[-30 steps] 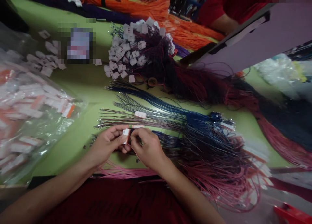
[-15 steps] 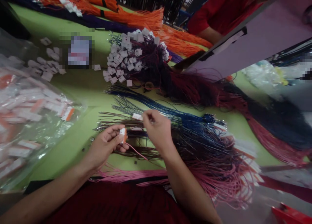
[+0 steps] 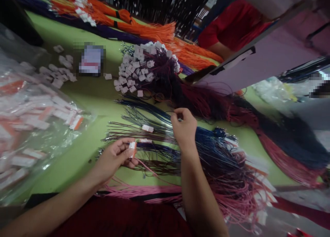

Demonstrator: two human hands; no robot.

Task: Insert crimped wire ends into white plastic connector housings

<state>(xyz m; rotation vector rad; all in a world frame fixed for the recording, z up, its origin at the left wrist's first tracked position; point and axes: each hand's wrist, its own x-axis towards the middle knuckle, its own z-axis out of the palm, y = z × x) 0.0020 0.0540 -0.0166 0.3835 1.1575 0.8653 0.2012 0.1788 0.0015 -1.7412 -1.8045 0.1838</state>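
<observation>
In the head view, the left hand [image 3: 113, 159] holds a small rectangular white-and-orange plastic connector [image 3: 132, 149] between its thumb and fingers, near the near edge of the light green table [image 3: 103, 109]. One thin pink wire [image 3: 146, 167] goes out from the connector toward the right. The right hand [image 3: 184, 128] is above the thin dark blue wires [image 3: 203, 140]; its fingers are bent and narrow, but I cannot tell if they hold a wire. Toward the left edge of the table lies a clear plastic bag [image 3: 69, 140] with white-and-orange pieces. A bundle of pink wires [image 3: 144, 190] runs along the near edge, and long orange wires [image 3: 154, 32] lie along the far edge.
</observation>
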